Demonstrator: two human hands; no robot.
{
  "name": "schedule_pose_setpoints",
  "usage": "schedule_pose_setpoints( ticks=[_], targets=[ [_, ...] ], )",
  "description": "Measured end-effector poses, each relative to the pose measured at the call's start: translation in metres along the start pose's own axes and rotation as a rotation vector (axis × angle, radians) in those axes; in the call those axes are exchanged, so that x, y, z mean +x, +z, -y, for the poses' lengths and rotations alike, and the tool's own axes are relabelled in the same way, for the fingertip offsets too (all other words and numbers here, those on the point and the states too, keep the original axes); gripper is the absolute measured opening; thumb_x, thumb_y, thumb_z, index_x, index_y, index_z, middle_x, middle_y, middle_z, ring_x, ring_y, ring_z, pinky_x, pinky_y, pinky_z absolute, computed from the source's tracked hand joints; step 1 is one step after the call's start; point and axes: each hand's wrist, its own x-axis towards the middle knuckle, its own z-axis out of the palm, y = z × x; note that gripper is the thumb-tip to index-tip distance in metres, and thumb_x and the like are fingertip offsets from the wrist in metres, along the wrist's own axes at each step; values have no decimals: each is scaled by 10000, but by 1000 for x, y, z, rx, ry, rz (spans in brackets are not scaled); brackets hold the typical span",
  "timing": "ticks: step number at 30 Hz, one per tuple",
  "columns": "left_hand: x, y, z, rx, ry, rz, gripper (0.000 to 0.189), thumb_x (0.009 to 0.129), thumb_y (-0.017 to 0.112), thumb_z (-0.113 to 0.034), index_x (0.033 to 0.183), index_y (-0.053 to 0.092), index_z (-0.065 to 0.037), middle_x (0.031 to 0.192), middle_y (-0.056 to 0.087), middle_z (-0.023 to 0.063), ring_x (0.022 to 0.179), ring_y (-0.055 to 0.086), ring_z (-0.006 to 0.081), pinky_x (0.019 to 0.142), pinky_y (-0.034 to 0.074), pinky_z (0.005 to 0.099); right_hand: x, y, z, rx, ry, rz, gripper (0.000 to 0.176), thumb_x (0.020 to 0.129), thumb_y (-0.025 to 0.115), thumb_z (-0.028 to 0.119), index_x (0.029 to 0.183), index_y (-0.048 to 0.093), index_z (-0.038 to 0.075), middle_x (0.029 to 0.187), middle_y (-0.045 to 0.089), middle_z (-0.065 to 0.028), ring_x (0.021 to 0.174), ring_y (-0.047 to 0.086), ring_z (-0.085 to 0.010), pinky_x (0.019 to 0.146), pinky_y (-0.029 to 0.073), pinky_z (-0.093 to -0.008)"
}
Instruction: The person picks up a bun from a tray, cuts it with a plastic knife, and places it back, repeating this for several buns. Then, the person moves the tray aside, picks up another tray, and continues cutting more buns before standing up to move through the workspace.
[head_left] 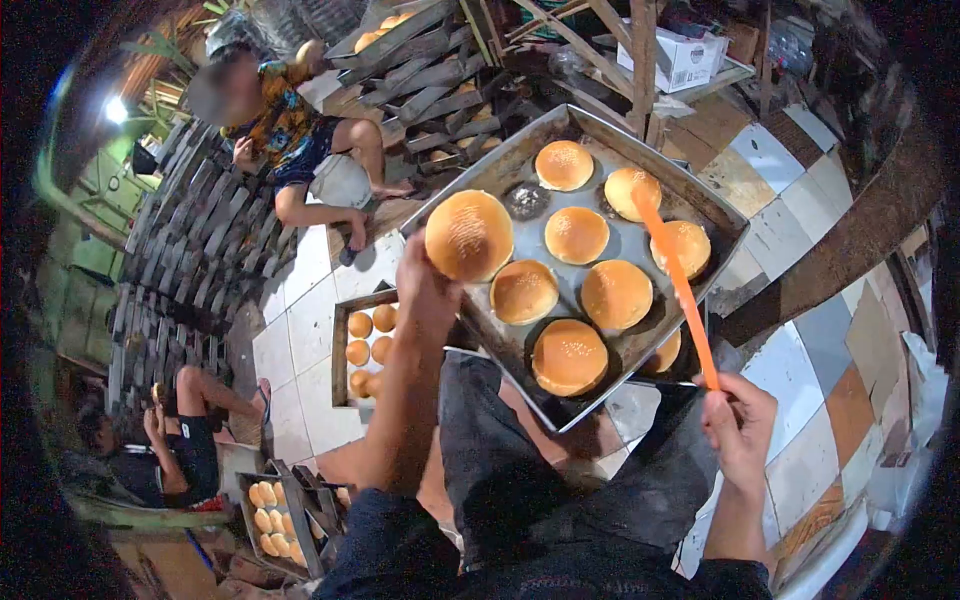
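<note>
While the left hand [430, 292] closes its fingers around the underside of one bun [468, 235], the right hand [741, 420] pinches the lower end of an orange spatula [676, 272] between closed fingers. The held bun sits at the 9 o'clock edge of the metal tray [498, 166], overlapping its rim. The spatula runs from the right hand, at 4 o'clock of the tray, up to 1 o'clock, where its tip meets a bun on the tray [632, 192]. Seven buns lie inside the tray, and one empty dark spot [527, 200] shows near 11 o'clock. The tray rests tilted over the person's dark-clad lap [520, 470].

At 10 o'clock of the view, a seated person [290, 135] is beside stacked trays [180, 250]. At 8 o'clock, a second person [180, 445] sits near a floor tray of small buns [275, 520]. Another floor tray [368, 340] lies just left of the left forearm.
</note>
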Motion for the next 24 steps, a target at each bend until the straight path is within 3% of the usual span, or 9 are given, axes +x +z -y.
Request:
schedule_pose_setpoints(
  ticks=[6, 8, 10, 11, 13, 14, 17, 22, 24],
  targets=[
    [-141, 49, 17, -356, 93, -318, 402, 958, 325, -258, 1246, 455, -11, 1243, 528, 115, 1161, 507, 237, 1000, 402, 398, -14, 92, 24, 646, 253, 288, 355, 873, 591, 77, 1199, 489, -22, 1011, 571, -61, 529, 414, -30, 447, 322, -196],
    [-172, 53, 24, -454, 112, -346, 410, 950, 356, -244, 1293, 392, -23, 1282, 484, 115, 1174, 490, 236, 1008, 387, 401, -20, 119, 29, 833, 347, 246, 376, 901, 557, 71, 1248, 430, 0, 905, 556, -26, 497, 336, -27, 454, 283, -190],
    [-191, 10, 54, -698, 233, 89, 475, 946, 387, -300, 1326, 331, -21, 1295, 460, 132, 1199, 465, 230, 1020, 371, 396, -25, 128, 29, 904, 396, 255, 340, 910, 545, 80, 1224, 441, 3, 771, 519, 7, 484, 330, -24, 443, 267, -191],
    [-196, 16, 48, -712, 234, 82, 475, 946, 387, -300, 1326, 331, -21, 1295, 460, 132, 1199, 465, 230, 1020, 371, 396, -27, 129, 30, 888, 399, 256, 340, 910, 545, 80, 1224, 441, 3, 771, 519, 7, 484, 330, -24, 443, 267, -191],
    [-207, 38, 25, -281, 233, -111, 574, 945, 372, -408, 1348, 281, -9, 1315, 435, 155, 1226, 438, 227, 1025, 363, 386, -33, 132, 31, 884, 370, 249, 308, 914, 541, 88, 1198, 456, 5, 683, 476, 29, 469, 324, -24, 433, 258, -190],
    [-210, 38, 16, -290, 231, -119, 574, 945, 372, -408, 1348, 281, -9, 1315, 435, 155, 1226, 438, 227, 1025, 363, 386, -34, 132, 31, 880, 354, 263, 295, 908, 549, 86, 1181, 467, 8, 670, 478, 30, 459, 318, -23, 425, 250, -188],
    [-217, 22, -6, -442, -145, -52, 608, 952, 297, -472, 1319, 348, 10, 1302, 460, 162, 1207, 462, 232, 993, 395, 380, -35, 133, 28, 823, 323, 325, 289, 907, 549, 84, 1175, 472, 10, 706, 504, 20, 466, 333, -16, 427, 263, -176],
    [-217, -8, 9, -556, -318, -79, 477, 984, 284, -365, 1205, 490, 5, 1164, 582, 142, 1070, 572, 245, 936, 440, 395, -33, 125, 34, 395, 190, 339, 276, 926, 527, 123, 1175, 515, 5, 814, 563, -12, 479, 366, -2, 436, 298, -158],
    [-217, -19, 14, -659, -326, -154, 466, 969, 333, -376, 1185, 527, -12, 1155, 594, 131, 1061, 578, 258, 933, 453, 424, -25, 101, 35, 184, 83, 356, 299, 962, 463, 222, 1134, 575, 4, 741, 561, -5, 480, 378, -11, 433, 293, -164]
  ],
)
